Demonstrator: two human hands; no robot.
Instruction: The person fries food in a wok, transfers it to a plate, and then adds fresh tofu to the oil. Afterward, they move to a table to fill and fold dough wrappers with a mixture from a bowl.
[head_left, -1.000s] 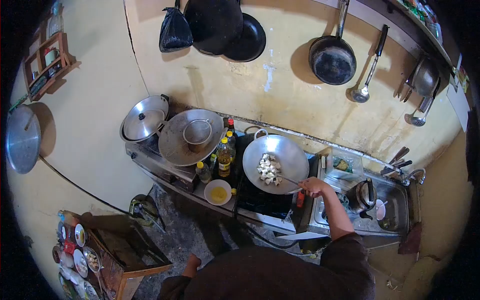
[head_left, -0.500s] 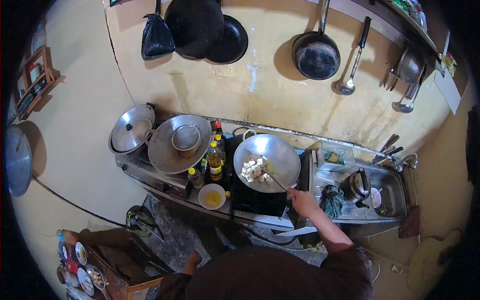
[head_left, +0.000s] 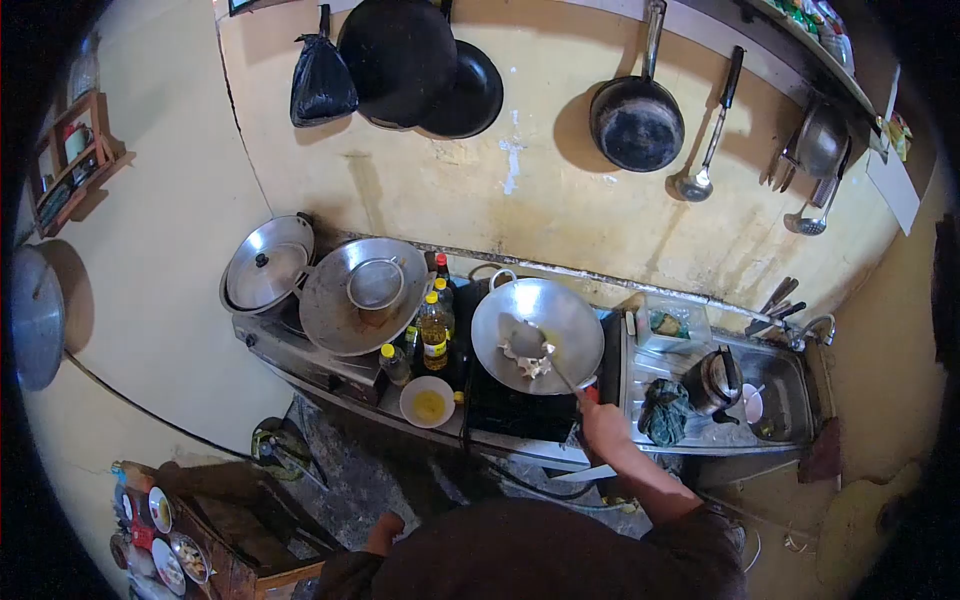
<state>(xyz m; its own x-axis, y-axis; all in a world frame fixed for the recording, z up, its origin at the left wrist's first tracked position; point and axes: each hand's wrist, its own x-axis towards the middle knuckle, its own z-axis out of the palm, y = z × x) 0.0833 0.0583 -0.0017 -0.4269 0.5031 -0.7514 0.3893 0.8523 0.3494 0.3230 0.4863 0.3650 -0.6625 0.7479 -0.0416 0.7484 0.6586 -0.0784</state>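
Observation:
My right hand is closed round the handle of a metal spatula. Its rounded head lies inside a shiny wok, covering part of a heap of white cubes that look like tofu. A little yellowish liquid shows beside them. The wok sits on the dark stove top, one loop handle towards the wall. Low by my body hangs my left hand, away from the stove, its fingers not distinct. Left of the wok stand a bowl of yellow liquid and several bottles, among them an oil bottle.
A larger wok with a strainer in it and a lidded pot stand further left. On the right are a kettle, a dark plastic bag and the sink. Pans and ladles hang on the wall.
The spatula head has moved up and over the white cubes, now hiding many of them. My right hand stays near the wok's right edge. The whole view has shifted slightly.

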